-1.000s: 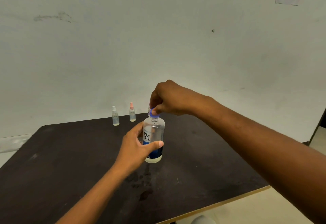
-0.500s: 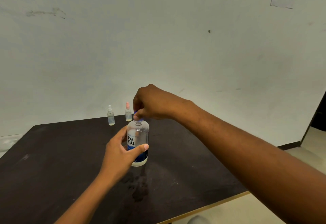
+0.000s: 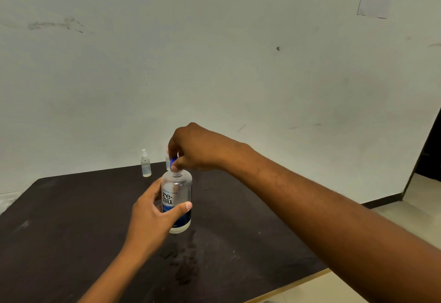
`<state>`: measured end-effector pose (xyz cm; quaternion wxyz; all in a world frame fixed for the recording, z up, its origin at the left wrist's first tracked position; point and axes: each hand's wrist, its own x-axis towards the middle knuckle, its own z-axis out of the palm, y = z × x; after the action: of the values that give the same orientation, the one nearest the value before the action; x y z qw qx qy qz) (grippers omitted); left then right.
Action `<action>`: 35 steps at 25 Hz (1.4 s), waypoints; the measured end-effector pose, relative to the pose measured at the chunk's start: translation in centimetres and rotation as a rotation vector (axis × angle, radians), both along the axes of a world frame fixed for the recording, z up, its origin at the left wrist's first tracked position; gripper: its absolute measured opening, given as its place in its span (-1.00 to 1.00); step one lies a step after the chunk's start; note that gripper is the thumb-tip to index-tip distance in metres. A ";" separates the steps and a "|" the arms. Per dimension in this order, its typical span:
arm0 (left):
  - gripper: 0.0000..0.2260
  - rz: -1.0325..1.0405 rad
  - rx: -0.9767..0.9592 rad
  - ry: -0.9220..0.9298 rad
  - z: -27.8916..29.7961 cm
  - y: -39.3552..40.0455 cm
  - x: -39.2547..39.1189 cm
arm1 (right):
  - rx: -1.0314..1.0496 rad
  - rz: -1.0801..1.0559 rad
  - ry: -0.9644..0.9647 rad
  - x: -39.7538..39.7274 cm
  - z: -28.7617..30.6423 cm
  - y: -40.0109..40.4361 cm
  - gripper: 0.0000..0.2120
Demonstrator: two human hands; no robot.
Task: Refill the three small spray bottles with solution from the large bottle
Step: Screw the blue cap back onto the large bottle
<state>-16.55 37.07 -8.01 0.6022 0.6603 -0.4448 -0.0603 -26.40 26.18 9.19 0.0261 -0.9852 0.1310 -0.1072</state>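
— Plain pale wall behind, dark tabletop (image 3: 71, 231) in front. Where does the work stand?

— At the opening step, I'd judge. The large bottle of lens solution (image 3: 177, 197) stands upright near the middle of the table. The left hand (image 3: 152, 217) is wrapped round its label, thumb across the front. The right hand (image 3: 191, 150) comes down from above, its fingertips (image 3: 175, 166) pinching the blue cap (image 3: 172, 162) at the neck.

— Is the cap off?

— I cannot tell; it looks tilted, either loose on the neck or a flip lid coming up.

— How to do it well?

— Keep the base planted on the table and let the left hand resist the turn without squeezing; the clear wall likely flexes, and pressure could push liquid out once the neck is open. Lift the cap straight up and set it down close by.

— And the small ones?

— One clear spray bottle (image 3: 145, 164) stands at the far edge, near the wall, well apart from the hands. A second (image 3: 167, 159) shows just beside the right hand, mostly hidden. A third I cannot see.
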 end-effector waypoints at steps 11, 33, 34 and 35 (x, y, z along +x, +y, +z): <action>-0.38 -0.001 -0.008 -0.037 0.2 0.1 0.7 | -0.132 -0.039 0.030 0.9 0.7 0.4 -0.71; -0.47 0.116 0.013 -0.039 0.5 -0.7 0.1 | -0.111 -0.233 -0.122 1.6 -2.1 0.3 -0.63; -0.48 0.128 0.006 -0.043 0.7 -0.9 0.1 | -0.111 -0.230 -0.141 1.3 -2.3 0.3 -0.60; -0.48 0.144 -0.006 -0.038 0.9 -1.0 0.0 | -0.104 -0.224 -0.155 1.0 -2.6 0.4 -0.57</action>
<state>-16.52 36.02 -7.16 0.5982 0.6899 -0.4076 -0.0030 -25.44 26.56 6.55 -0.0268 -0.9532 0.2320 -0.1920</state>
